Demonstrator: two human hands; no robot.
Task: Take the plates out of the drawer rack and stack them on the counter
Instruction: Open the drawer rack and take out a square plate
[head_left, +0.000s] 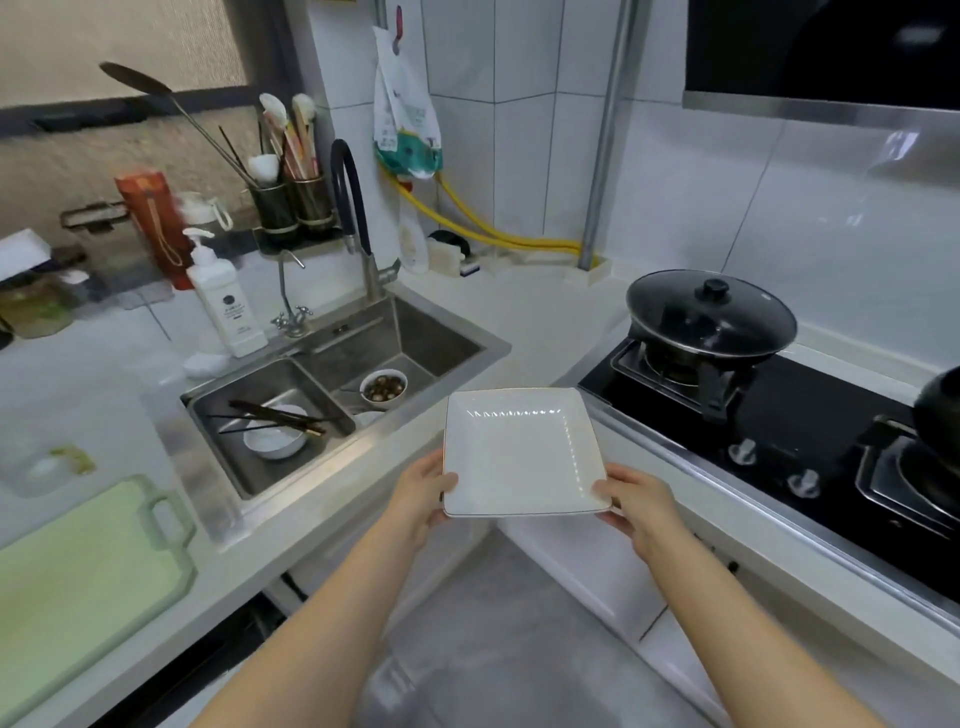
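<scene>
Head cam has both hands, left hand (422, 493) and right hand (640, 501), gripping the near corners of a square white plate (522, 454) held over the counter (535, 322) corner between sink (332, 395) and stove (779, 415), no stack there yet, so looks like early days.

Kitchen corner: sink to the left, hob to the right.
A double steel sink (415, 332) holds bowls and chopsticks (275, 415); a white pump bottle (228, 306) stands beside it, a green cutting board (88, 571) nearer left, a lidded black wok (711, 317) on the stove (810, 431).
</scene>
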